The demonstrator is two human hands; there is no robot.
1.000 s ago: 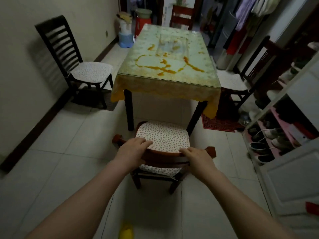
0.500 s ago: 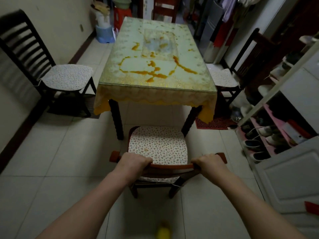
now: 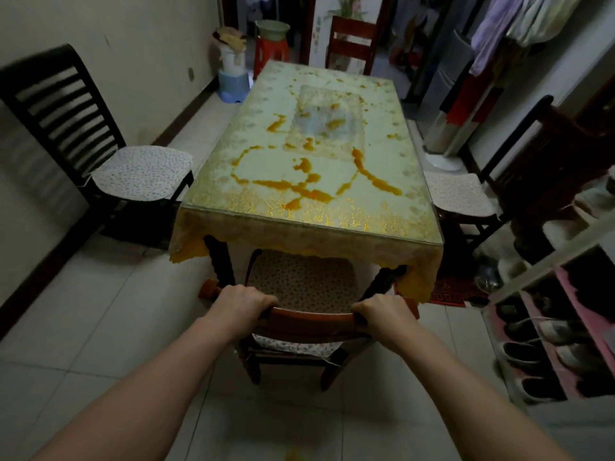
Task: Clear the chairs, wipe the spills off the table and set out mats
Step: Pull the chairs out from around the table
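Note:
A brown wooden chair with a speckled seat cushion stands at the table's near end, its seat partly under the tablecloth. My left hand grips the left part of its top rail and my right hand grips the right part. The table carries a pale green and gold cloth under glass, streaked with orange spills. A clear mat lies on the far half.
A dark slatted chair stands by the left wall, another dark chair at the table's right, a red-brown chair at the far end. A shoe rack lines the right side. Buckets and a red stool sit far left.
Both hands went from resting on the chair's top rail to gripping it. The chair has slid forward, its seat now partly beneath the table's near edge.

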